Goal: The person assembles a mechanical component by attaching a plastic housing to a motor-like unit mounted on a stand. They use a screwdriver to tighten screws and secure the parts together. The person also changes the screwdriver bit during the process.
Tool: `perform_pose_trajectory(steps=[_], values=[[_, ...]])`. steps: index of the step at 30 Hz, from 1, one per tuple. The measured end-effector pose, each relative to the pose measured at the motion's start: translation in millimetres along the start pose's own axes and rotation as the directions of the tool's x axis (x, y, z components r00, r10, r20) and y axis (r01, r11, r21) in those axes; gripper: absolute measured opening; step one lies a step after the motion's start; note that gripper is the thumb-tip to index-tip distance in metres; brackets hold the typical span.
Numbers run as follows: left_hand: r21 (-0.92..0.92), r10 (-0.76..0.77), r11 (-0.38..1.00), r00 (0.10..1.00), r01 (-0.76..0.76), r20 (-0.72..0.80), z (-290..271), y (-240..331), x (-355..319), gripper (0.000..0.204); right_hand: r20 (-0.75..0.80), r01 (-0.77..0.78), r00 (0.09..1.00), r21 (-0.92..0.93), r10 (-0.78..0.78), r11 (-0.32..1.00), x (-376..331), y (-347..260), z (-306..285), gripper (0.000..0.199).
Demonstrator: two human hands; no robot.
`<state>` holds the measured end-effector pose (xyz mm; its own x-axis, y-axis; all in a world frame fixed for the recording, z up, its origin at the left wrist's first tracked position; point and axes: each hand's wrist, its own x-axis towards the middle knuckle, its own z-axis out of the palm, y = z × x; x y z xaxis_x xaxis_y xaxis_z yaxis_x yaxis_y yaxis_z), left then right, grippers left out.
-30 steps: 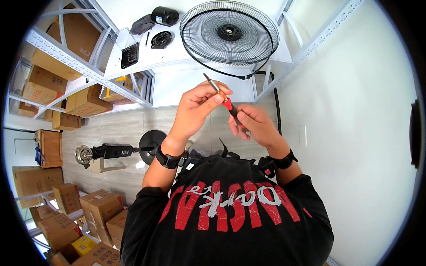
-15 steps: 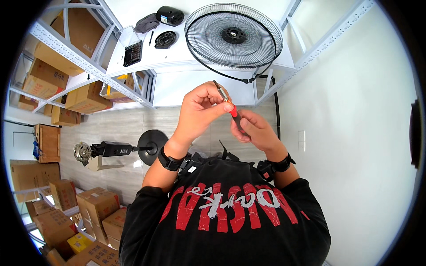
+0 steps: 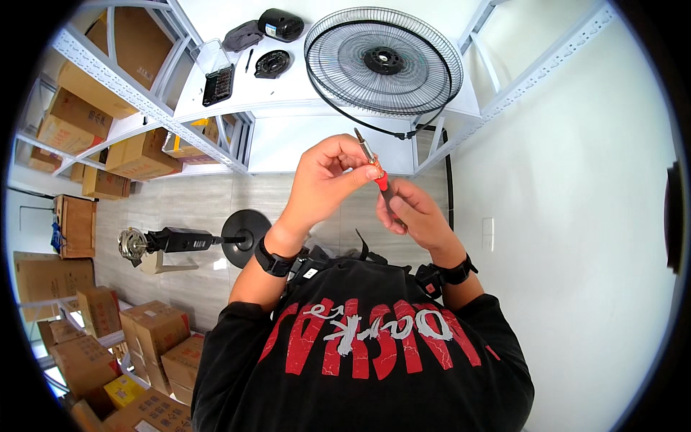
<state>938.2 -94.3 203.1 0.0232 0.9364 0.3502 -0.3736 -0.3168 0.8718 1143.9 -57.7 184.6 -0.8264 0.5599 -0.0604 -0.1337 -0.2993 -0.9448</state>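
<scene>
Both hands hold one screwdriver in front of my chest, its tip pointing up and away to the left. It has a red and dark grey handle and a silver metal shaft. My left hand pinches the shaft near the red collar between thumb and fingers. Around the dark lower handle, my right hand is closed. Beyond them, on the white shelf, lie a black wire fan grille, a round black part and a bit set case with its clear lid raised.
A black motor housing and a grey cloth-like item sit at the shelf's back. On the floor to the left lies a fan stand with a round base. Cardboard boxes fill the left side; a white wall bounds the right.
The screwdriver's tip has shifted slightly, showing more of its shaft above my left fingers. Both hands keep their hold and have barely moved.
</scene>
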Motion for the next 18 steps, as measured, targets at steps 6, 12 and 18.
perform_pose_trajectory(steps=[6,12,18], values=[[0.022,-0.001,1.000,0.987,0.005,-0.162,2.5,4.9,3.3,0.008,-0.027,0.002,1.000,-0.007,-0.002,1.000,2.8,2.3,-4.5,0.012],[0.102,0.068,0.993,0.987,-0.053,-0.147,-5.4,1.5,3.3,0.005,-0.031,-0.023,0.999,-0.002,0.023,1.000,2.0,0.4,-1.8,0.013],[0.124,0.129,0.986,0.975,-0.107,-0.182,-0.9,1.5,2.0,0.006,-0.074,0.027,0.997,-0.095,-0.034,0.995,2.5,7.8,-5.8,0.013]])
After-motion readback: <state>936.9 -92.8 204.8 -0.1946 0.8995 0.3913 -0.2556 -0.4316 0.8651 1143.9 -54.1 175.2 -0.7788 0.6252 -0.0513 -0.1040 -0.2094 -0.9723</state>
